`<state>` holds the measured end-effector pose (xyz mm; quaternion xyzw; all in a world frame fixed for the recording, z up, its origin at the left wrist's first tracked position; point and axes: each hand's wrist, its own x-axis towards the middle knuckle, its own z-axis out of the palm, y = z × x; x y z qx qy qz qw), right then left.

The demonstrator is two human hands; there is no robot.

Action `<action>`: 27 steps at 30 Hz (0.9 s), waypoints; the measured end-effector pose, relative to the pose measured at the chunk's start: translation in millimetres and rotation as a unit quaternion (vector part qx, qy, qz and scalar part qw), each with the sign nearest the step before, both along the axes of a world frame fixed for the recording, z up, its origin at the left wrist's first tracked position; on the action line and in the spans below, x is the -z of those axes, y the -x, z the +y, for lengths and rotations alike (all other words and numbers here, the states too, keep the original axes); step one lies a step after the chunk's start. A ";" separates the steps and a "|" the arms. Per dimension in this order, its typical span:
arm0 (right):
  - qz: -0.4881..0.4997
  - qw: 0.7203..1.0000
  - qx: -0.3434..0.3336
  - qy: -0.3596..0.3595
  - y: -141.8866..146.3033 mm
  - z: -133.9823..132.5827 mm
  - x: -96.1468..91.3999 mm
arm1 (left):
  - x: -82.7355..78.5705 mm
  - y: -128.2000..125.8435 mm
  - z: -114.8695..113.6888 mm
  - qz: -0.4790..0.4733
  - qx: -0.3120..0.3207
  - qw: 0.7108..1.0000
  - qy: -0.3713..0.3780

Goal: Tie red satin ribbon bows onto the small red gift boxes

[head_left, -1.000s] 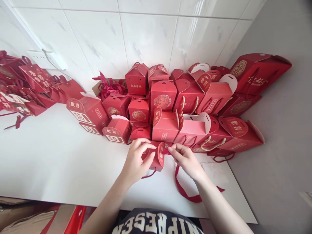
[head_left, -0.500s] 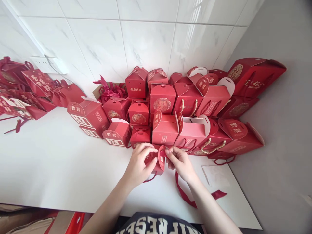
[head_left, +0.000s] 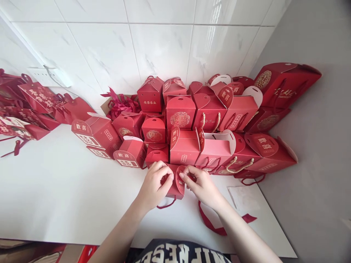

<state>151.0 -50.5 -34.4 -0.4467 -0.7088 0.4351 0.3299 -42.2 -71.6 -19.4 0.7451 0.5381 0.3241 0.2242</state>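
Note:
A small red gift box stands on the white table close in front of me, with a dark red cord handle hanging at its near side. My left hand is closed at the box's left side, fingertips at its left flap. My right hand is pinched at the slotted right flap, on a dark red ribbon. The ribbon's end at the fingertips is mostly hidden; the rest loops over the table beneath my right forearm.
Stacked red gift boxes fill the table behind my hands. Back left of them, a cardboard box holds ribbons. More red boxes with ribbons stand far left below a wall socket. A grey wall bounds the right side.
My left hand has moved slightly left, so more of the box's top shows. My right fingertips have shifted a little left, over the right flap. The view has turned slightly.

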 end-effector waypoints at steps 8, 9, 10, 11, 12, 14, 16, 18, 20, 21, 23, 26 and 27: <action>-0.016 0.999 -0.022 -0.022 -2.2 2.1 -8.4 | 1.0 1.2 -8.5 0.031 -0.064 0.996 -0.052; -0.012 1.000 -0.022 -0.015 -2.8 1.7 -8.8 | 0.6 -0.2 -8.8 0.047 -0.066 0.995 -0.056; -0.006 1.000 -0.020 -0.008 -3.6 1.1 -8.9 | 0.4 -1.6 -8.6 0.059 -0.064 0.994 -0.059; 0.002 1.000 -0.017 0.001 -4.3 0.3 -8.8 | 0.3 -3.0 -8.0 0.064 -0.060 0.994 -0.061; 0.011 1.000 -0.013 0.010 -4.9 -0.4 -8.5 | 0.4 -4.5 -7.2 0.066 -0.055 0.994 -0.062; 0.033 0.999 -0.005 0.031 -5.6 -1.8 -7.0 | 1.6 -7.1 -5.4 0.062 -0.050 0.995 -0.060; 0.054 0.997 -0.002 0.048 -5.0 -2.5 -4.1 | 3.9 -9.2 -3.9 0.059 -0.049 0.995 -0.056; 0.063 0.996 0.000 0.057 -3.2 -2.4 -0.4 | 6.7 -10.7 -2.7 0.061 -0.045 0.996 -0.050; 0.059 0.997 0.008 0.057 -0.9 -1.9 3.4 | 9.2 -11.3 -1.8 0.066 -0.039 0.996 -0.046; 0.053 0.997 0.014 0.054 0.3 -1.7 4.9 | 10.2 -11.2 -1.4 0.069 -0.037 0.996 -0.045; 0.036 0.998 0.028 0.044 2.2 -1.6 6.5 | 11.8 -10.7 -0.7 0.072 -0.036 0.996 -0.045; 0.006 0.998 0.052 0.024 3.6 -2.5 4.9 | 13.7 -9.7 -0.4 0.072 -0.038 0.996 -0.044; -0.003 0.998 0.059 0.017 3.6 -2.9 3.5 | 14.3 -9.6 -0.4 0.071 -0.039 0.996 -0.043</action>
